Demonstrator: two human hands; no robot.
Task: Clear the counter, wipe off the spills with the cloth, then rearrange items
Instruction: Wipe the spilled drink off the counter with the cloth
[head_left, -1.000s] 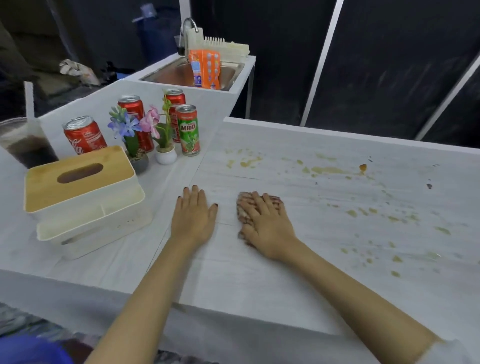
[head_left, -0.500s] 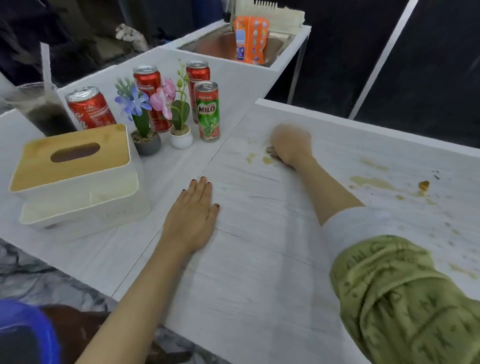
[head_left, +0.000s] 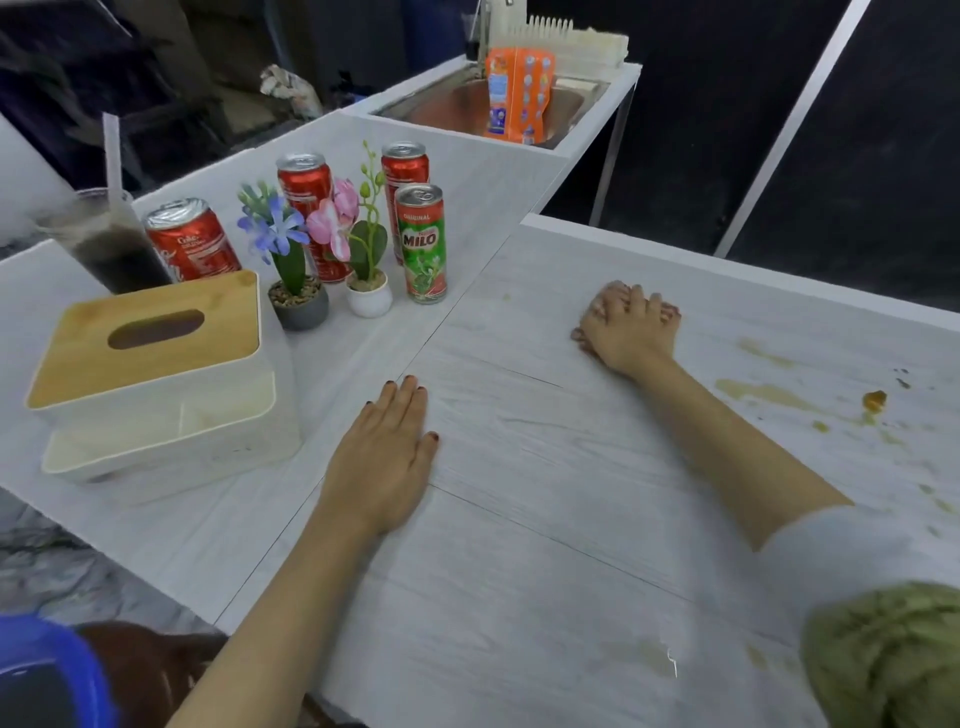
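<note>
My right hand (head_left: 626, 332) presses flat on a small pinkish cloth (head_left: 598, 307) at the far middle of the white counter (head_left: 545, 545); the cloth is almost fully hidden under my fingers. My left hand (head_left: 387, 457) lies flat and empty on the counter, fingers apart, nearer to me. Brown spills (head_left: 763, 392) streak the surface to the right of the cloth, with an orange blob (head_left: 874, 400) among them. A fainter stain (head_left: 644, 654) sits near the front edge.
On the left section stand a wooden-lidded tissue box (head_left: 150, 374), three red cola cans (head_left: 189, 241), a Milo can (head_left: 422, 244), two small potted flowers (head_left: 332, 249) and a dark drink with a straw (head_left: 111, 239). A sink (head_left: 488, 104) with an orange pouch (head_left: 517, 93) is behind.
My right hand has carried the cloth from the middle near me out to the far side, then slid it rightwards; the small spills there are gone. My left hand stayed put.
</note>
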